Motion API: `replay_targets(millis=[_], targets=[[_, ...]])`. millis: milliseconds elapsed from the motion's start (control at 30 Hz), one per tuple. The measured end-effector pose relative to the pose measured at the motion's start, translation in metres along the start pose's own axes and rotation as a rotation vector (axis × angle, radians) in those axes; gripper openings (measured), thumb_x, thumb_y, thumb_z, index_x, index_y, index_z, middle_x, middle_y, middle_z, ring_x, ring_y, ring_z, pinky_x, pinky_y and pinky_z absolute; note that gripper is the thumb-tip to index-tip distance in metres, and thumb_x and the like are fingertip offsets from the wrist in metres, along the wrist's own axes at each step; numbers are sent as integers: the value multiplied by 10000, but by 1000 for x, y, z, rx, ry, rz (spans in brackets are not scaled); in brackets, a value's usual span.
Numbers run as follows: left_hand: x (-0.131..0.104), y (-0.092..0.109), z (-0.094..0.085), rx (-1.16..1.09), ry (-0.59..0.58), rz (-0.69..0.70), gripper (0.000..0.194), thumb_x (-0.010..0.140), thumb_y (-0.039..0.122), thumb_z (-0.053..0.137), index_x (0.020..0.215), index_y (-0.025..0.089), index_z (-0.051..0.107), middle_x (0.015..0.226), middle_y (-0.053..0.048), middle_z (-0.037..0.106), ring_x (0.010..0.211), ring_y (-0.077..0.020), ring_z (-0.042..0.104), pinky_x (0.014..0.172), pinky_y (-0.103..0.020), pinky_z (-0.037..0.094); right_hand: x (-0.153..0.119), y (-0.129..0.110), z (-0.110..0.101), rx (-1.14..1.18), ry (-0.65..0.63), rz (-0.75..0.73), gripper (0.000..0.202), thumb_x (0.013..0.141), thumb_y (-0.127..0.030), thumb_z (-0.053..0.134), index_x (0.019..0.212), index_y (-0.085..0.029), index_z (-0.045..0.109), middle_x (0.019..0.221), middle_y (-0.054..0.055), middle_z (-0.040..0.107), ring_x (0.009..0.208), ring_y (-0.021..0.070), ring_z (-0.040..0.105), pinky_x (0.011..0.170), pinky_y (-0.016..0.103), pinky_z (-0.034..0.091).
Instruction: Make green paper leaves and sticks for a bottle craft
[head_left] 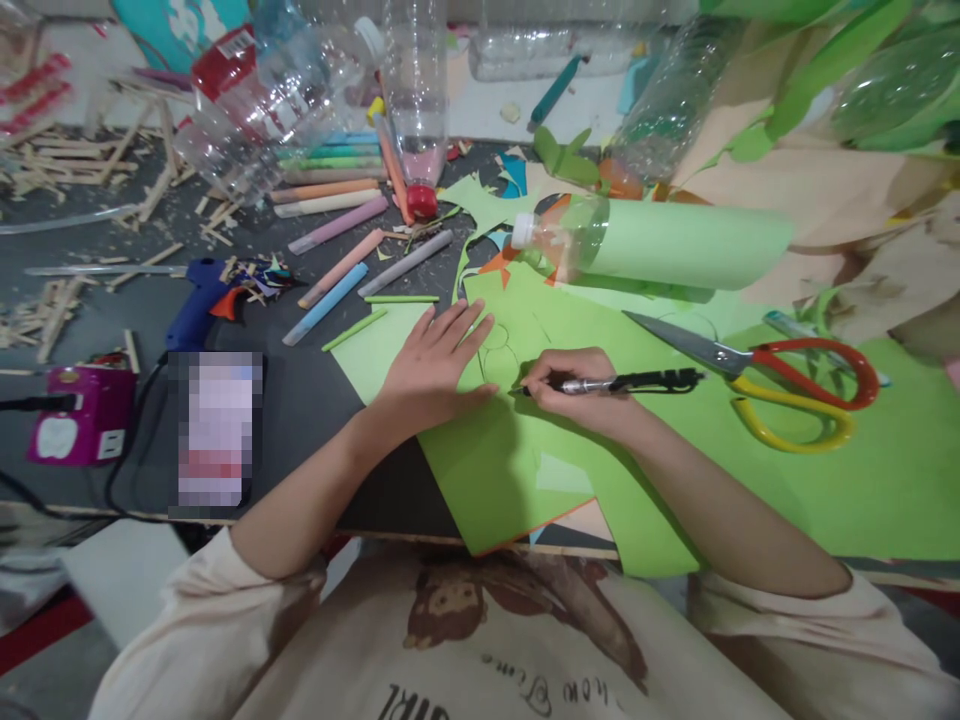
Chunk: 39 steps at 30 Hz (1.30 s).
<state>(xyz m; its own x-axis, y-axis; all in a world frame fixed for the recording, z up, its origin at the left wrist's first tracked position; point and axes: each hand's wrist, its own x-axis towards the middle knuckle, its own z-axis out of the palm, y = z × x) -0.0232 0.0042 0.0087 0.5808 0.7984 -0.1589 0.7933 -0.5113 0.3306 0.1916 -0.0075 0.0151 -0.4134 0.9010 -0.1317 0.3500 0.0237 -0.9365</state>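
Note:
My right hand [574, 385] grips a black pen [630, 383], its tip down on a bright green sheet of paper [480, 480]. Thin drawn lines, among them a small rounded outline, show on the sheet between my hands. With fingers spread, my left hand [439, 365] lies flat across the sheet's left part. Scissors [724, 358] with one red and one yellow handle rest with blades apart, right of the pen. Beyond my hands lies a plastic bottle [577, 240] on its side, wrapped in a pale green paper sleeve [690, 243].
Markers [326, 304], a blue glue gun [201, 300] and a phone [217, 430] lie to the left. A purple power block [82, 415] sits at far left, with wooden sticks [82, 160] scattered behind. An upright bottle with a red cap [421, 200] and paper scraps [484, 205] are farther back.

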Motion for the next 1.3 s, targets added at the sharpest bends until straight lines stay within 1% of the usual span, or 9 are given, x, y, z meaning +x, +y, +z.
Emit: replay_targets(millis=[133, 233, 467, 600, 667, 767, 1100, 1200, 1300], targets=[[0, 0, 1, 5, 12, 12, 727, 932, 484, 528, 1533, 122, 338, 1622, -159, 308, 1519, -320, 258, 1252, -510, 168, 0, 1, 2, -12, -65, -75, 133, 717, -220, 552, 608, -183, 619, 548, -11, 612, 508, 98, 507, 507, 222, 355], [0, 1, 1, 0, 1, 13, 759, 925, 508, 536, 1537, 112, 326, 1628, -163, 291, 1525, -322, 239, 1254, -511, 154, -1, 3, 4, -35, -50, -116, 151, 740, -221, 554, 609, -180, 619, 544, -13, 609, 504, 95, 507, 509, 217, 356], [1, 0, 1, -18, -3, 0, 746, 924, 494, 548, 1539, 135, 324, 1633, -150, 289, 1527, -313, 234, 1259, -495, 141, 0, 4, 2, -21, -108, -87, 139, 734, -214, 571, 612, -179, 629, 565, -13, 623, 525, 99, 524, 518, 222, 369], [2, 0, 0, -13, -29, -12, 778, 918, 514, 559, 1542, 116, 317, 1636, -160, 275, 1529, -319, 226, 1261, -489, 126, -1, 4, 1, 45, 35, 11, 116, 665, -206, 555, 557, -193, 596, 521, -15, 600, 488, 106, 504, 488, 235, 364], [2, 1, -1, -13, -32, -10, 772, 923, 508, 556, 1542, 116, 315, 1637, -159, 272, 1529, -314, 225, 1262, -480, 125, -4, 4, 1, 67, 136, 57, 117, 668, -219, 557, 560, -199, 598, 533, -8, 616, 485, 111, 513, 488, 243, 382], [1, 1, 0, -17, -10, 1, 759, 928, 506, 547, 1543, 126, 314, 1636, -152, 278, 1527, -311, 232, 1260, -488, 134, -11, 3, 3, 33, 199, 46, 124, 688, -225, 567, 575, -199, 612, 553, 3, 644, 494, 119, 540, 502, 250, 404], [0, -2, 4, 0, 39, 37, 757, 920, 504, 559, 1521, 93, 352, 1607, -191, 325, 1511, -337, 273, 1245, -535, 183, -17, 5, 7, -104, 138, -68, 170, 740, -214, 549, 586, -202, 621, 537, -3, 648, 493, 118, 554, 510, 235, 409], [-1, -1, 3, 6, 43, 39, 751, 921, 496, 560, 1521, 95, 353, 1605, -191, 327, 1510, -336, 277, 1243, -534, 189, -17, 5, 7, -101, 94, -82, 174, 757, -228, 562, 602, -204, 638, 560, 4, 670, 516, 127, 585, 530, 240, 428], [-1, -1, 3, 7, 38, 32, 754, 922, 499, 557, 1523, 92, 351, 1608, -188, 323, 1511, -334, 273, 1245, -528, 186, -18, 5, 8, -74, 117, -81, 187, 764, -220, 555, 594, -205, 633, 567, 6, 674, 520, 125, 588, 530, 240, 432]])
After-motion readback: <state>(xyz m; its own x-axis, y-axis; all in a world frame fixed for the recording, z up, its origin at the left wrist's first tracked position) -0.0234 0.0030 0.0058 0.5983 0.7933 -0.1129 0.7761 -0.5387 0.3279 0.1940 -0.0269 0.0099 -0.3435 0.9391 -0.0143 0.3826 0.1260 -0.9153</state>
